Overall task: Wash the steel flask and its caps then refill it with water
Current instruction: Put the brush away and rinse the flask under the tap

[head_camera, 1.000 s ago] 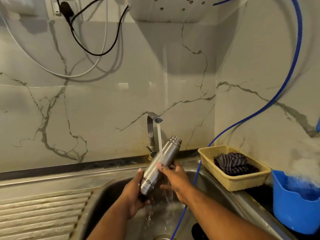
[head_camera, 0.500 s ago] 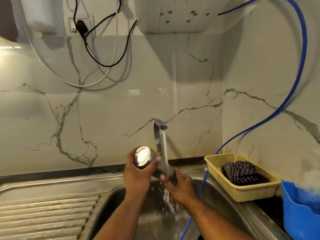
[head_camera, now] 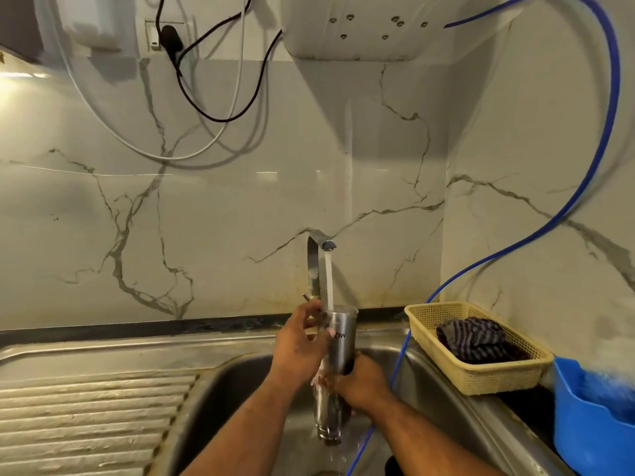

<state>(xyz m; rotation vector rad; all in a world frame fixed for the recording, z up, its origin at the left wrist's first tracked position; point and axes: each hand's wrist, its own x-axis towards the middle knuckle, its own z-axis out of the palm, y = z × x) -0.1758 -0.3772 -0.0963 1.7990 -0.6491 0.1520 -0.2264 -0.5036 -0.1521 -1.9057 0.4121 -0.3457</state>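
Directly under the tap (head_camera: 314, 255) at the back edge of the sink (head_camera: 240, 383), the steel flask (head_camera: 340, 345) stands nearly upright above the basin, and the stream of water (head_camera: 329, 280) lands on its top end. The left hand (head_camera: 299, 341) grips the upper part from the left side, with the thumb and fingers curled round the barrel just below the rim. The right hand (head_camera: 362, 381) wraps round the flask lower down, fingers closed on it from the right. Below that hand the flask's lower end is blurred and wet, so I cannot tell its details. A ribbed drainboard (head_camera: 86, 417) takes up the sink's left side. On the right edge sits a yellow basket (head_camera: 494, 376) holding a dark striped cloth (head_camera: 474, 338), and a blue tub (head_camera: 584, 424) stands just beside it at the right. A blue hose (head_camera: 584, 187) curves down the marble wall and into the basin near the right forearm.
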